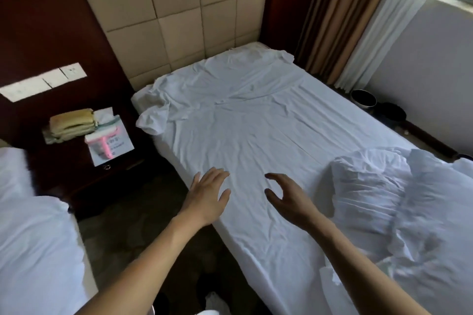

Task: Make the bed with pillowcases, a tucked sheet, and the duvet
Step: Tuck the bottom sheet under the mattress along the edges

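A white sheet (pixel 256 120) covers the bed, wrinkled, with its head-end corners bunched and loose near the padded headboard. A rumpled white duvet (pixel 399 202) lies heaped on the bed's right foot end. My left hand (pixel 208 195) hovers at the bed's near edge with fingers straight and spread, holding nothing. My right hand (pixel 286 197) is over the sheet a little to the right, fingers loosely curved and apart, empty. Whether either hand touches the sheet I cannot tell. No pillows show.
A dark nightstand (pixel 76 176) stands left of the bed with folded yellow towels (pixel 71 124), a tissue pack and a card. A second white bed (pixel 33 238) is at the left. Striped curtains (pixel 343 15), a window and dark bins (pixel 363 100) line the far side.
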The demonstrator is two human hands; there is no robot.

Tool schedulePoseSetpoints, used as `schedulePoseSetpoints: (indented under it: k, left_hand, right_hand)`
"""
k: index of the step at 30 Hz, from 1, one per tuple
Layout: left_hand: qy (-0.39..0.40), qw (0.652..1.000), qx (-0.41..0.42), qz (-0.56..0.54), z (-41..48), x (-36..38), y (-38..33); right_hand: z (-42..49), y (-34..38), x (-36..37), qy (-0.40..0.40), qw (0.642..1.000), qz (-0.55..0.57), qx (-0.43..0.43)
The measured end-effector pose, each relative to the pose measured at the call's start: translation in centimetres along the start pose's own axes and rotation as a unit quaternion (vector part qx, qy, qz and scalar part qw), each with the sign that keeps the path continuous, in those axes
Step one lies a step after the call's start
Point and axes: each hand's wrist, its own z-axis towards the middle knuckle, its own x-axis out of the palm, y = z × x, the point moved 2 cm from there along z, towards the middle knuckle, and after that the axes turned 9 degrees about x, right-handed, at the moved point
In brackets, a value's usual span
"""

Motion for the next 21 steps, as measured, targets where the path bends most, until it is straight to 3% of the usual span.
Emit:
schedulePoseSetpoints:
  k: [10, 21]
  left_hand:
    - [-0.095, 0.991, -0.09, -0.013, -5.9, -7.9, 14.2]
    - [-0.133, 0.978, -0.163, -0.009, -4.2, -11.3, 21.8]
  right_hand:
    - [8.0, 15.0, 6.5, 0.091, 0.977, -0.144, -0.128]
    - [17.4, 22.6, 11.8, 0.16, 0.96, -0.141, -0.179]
